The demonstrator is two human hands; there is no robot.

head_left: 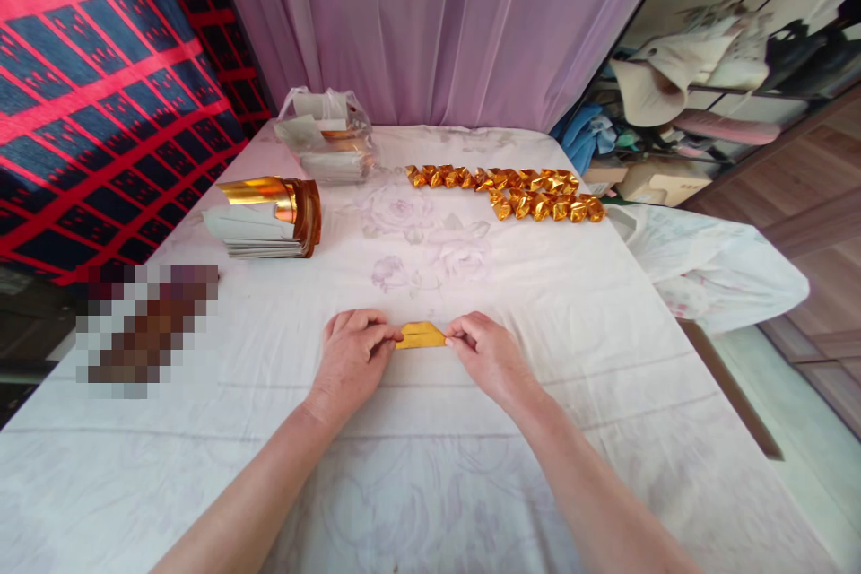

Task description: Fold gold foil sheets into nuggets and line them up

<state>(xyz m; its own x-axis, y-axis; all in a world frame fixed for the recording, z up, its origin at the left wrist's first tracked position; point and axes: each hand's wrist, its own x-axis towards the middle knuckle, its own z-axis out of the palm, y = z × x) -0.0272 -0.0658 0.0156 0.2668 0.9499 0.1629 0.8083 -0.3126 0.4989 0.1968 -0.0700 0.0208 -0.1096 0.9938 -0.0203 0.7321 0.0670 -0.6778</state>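
On the white floral tablecloth (pixel 430 484), near its front edge: two hands pinching a gold paper piece flat.

Left hand (pixel 351 357) and right hand (pixel 491 357) each close thumb and fingertips on one end of the small folded gold paper (pixel 420 335), which lies on the cloth between them, partly folded and not yet puffed like the finished ones. Farther back, two rows of folded gold ingots (pixel 517 193) lie done, well apart from the hands. A thick stack of gold foil sheets (pixel 265 220) sits at the left, much of it unused by the look of it, with a plastic bag of more paper (pixel 329 136) behind. Nothing lies between the hands and either pile; a pixelated patch sits at the left edge.
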